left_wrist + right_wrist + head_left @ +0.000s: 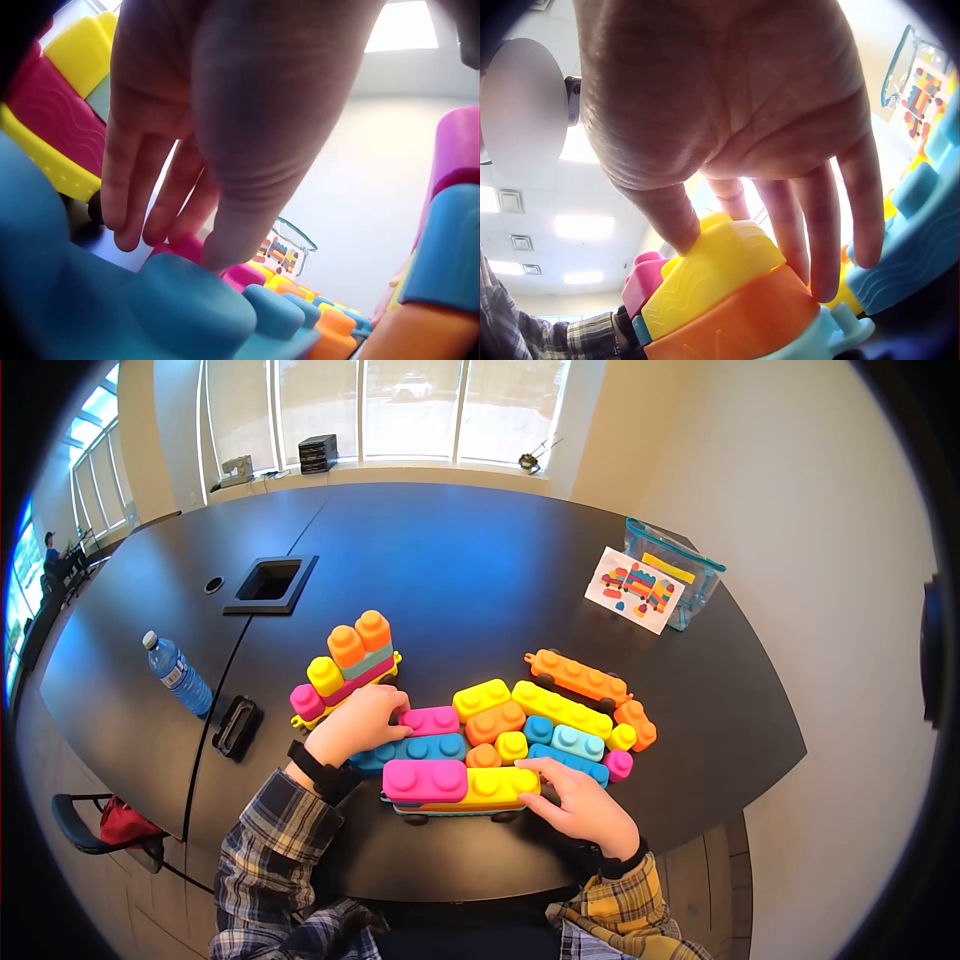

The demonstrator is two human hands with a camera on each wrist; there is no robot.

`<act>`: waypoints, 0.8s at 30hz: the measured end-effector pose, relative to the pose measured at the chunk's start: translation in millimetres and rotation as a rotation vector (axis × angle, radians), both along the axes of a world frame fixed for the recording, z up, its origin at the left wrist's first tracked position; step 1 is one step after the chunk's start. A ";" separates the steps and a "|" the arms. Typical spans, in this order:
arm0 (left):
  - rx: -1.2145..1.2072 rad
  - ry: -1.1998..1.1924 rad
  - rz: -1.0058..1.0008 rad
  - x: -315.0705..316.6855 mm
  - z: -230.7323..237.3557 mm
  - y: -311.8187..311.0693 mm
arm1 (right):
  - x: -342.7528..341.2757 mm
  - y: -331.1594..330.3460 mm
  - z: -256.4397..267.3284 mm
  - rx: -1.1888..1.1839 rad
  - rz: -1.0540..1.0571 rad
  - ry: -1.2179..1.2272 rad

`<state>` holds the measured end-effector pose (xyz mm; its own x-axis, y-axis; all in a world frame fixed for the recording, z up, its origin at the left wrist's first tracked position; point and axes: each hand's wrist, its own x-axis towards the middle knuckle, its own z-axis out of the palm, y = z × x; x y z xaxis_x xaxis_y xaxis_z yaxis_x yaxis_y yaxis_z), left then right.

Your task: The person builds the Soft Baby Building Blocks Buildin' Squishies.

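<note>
My left hand [362, 722] reaches over a blue block [435, 747] and pinches the end of a pink block [432, 720] between thumb and fingers. In the left wrist view, the pink block [244, 276] shows behind the thumb. My right hand [585, 807] holds the right end of a yellow block [490, 788], thumb on the near side and fingers on the far side. That yellow block [712, 274] sits on an orange block [739, 319], above a light blue wheeled base [817, 337]. Beside it on this car is another pink block [425, 780].
A built car with a yellow base [385, 670] stands at the left. Loose blocks lie mid-table, with an orange wheeled base [580, 675] behind them. A picture card [635, 590] leans on a clear bag [700, 585]. Left are a water bottle [180, 675] and black case [237, 728].
</note>
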<state>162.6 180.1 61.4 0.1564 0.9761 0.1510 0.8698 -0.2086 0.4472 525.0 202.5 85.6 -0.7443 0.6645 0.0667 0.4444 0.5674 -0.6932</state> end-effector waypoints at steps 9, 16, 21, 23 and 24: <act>0.124 -0.093 -0.034 -0.7 15.2 -1.8 | -1.1 2.4 -1.2 0.087 0.024 0.033; 0.254 -0.236 -0.034 15.5 64.2 -22.6 | -2.5 12.3 1.6 0.209 0.079 0.067; 0.238 -0.317 -0.213 53.0 99.9 -38.5 | -36.8 7.1 33.8 0.283 -0.097 0.404; 0.211 -0.338 -0.244 59.2 103.3 -43.7 | -42.2 7.5 41.9 0.243 -0.079 0.422; 0.183 -0.332 -0.239 60.6 102.7 -45.7 | -42.3 8.9 42.5 0.212 -0.014 0.394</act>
<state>223.1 134.4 164.1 0.2882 0.8708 0.3984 0.6030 -0.4882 0.6309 482.7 211.4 128.1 -0.6256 0.6156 0.4793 0.1781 0.7108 -0.6805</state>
